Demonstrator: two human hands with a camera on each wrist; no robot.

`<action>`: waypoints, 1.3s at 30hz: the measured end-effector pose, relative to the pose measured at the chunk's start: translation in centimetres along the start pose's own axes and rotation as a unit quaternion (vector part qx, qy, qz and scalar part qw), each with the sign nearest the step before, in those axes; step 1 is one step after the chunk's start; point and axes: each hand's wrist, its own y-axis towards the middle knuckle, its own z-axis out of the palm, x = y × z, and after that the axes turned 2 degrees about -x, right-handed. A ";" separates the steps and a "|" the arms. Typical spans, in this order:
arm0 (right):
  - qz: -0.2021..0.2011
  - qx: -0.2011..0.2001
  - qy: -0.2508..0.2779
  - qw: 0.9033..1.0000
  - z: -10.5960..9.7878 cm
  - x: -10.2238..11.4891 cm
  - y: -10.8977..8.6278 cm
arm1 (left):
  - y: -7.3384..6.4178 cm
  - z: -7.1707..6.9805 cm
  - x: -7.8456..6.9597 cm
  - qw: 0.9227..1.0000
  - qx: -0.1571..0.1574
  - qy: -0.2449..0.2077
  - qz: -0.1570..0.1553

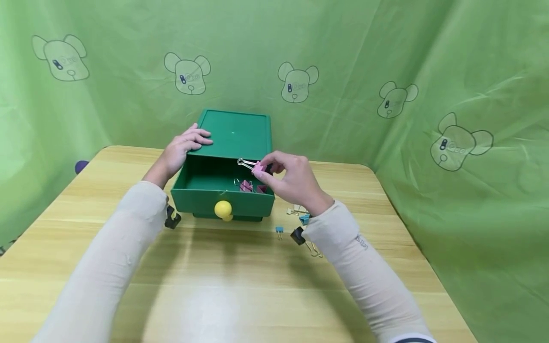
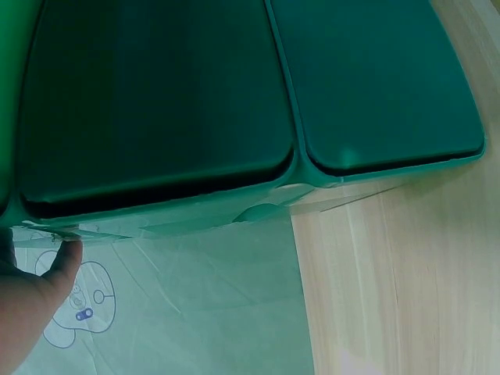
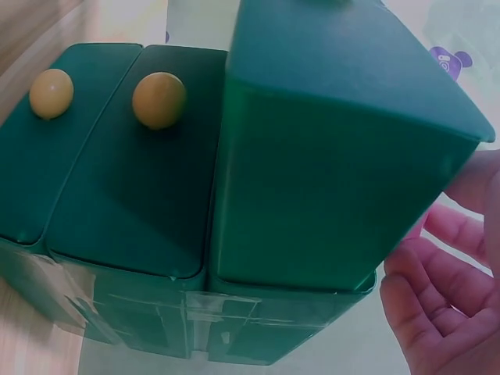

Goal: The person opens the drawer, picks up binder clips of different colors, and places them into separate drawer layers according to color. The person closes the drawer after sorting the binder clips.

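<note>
while the left hand lies with its fingers loosely spread over the left edge of a green cabinet, the right hand holds a pink binder clip over the right part of the pulled-out drawer. the right grip pinches the clip's body between thumb and forefinger, and its silver handles point left across the compartment. to handle it well, a light, firm pinch on the coloured body seems best, with slow movement and the knuckles clear of the drawer's right wall. the wire handles could snag on the rim or on the other pink clips lying below. the left hand seems well placed to steady the cabinet, which might slide or tip with its drawer out. a yellow knob juts from the drawer front. on the table, to the right, are pale clips, blue clips and a black clip, near the right sleeve, which may hide more. dark clips sit beside the left sleeve. a green curtain with cartoon animal heads hangs behind. in the right wrist view, the drawer hides most of the held clip.
</note>
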 end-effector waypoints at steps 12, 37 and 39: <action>0.015 0.014 -0.003 1.000 0.2 0.0 0.0 | 0.0 0.1 0.2 1.000 -0.002 -0.006 -0.006; 0.200 0.004 -0.027 0.979 0.1 -8.2 -0.2 | 0.0 0.0 -0.1 1.000 0.010 -0.008 0.005; 0.230 0.032 -0.033 0.972 0.3 -9.5 -0.6 | 0.0 0.0 -0.1 1.000 0.010 -0.009 0.002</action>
